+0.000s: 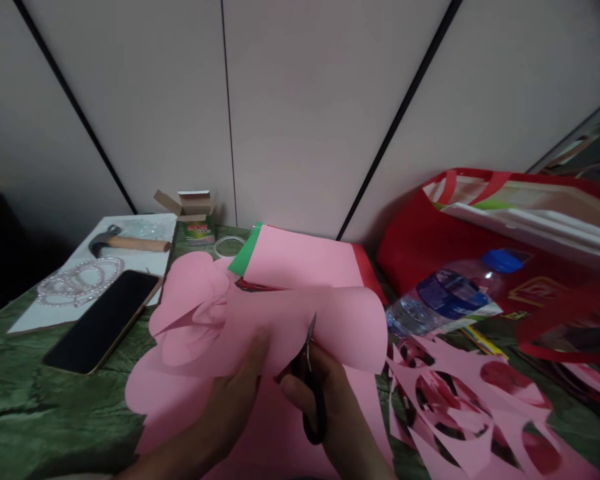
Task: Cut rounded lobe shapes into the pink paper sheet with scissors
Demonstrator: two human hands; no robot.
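My left hand (243, 377) grips the near edge of a curled pink paper sheet (353, 320), thumb on top and the other fingers hidden beneath. In my right hand (325, 383) is a pair of scissors (316, 407) with black handles. Its blades point away from me, and the paper lies between or against them at a cut in the near edge. More pink paper (300, 427) lies flat under my hands. Left of the curled sheet are several rounded pink paper pieces (190, 287), heaped together.
At left are a phone (105, 320), a claw hammer (130, 243) and a string of beads (83, 280). A small box (199, 227) stands by the wall. Cut-out pink scraps (460, 400), a water bottle (440, 297) and a red bag (410, 233) are at right. Coloured paper (305, 257) lies behind.
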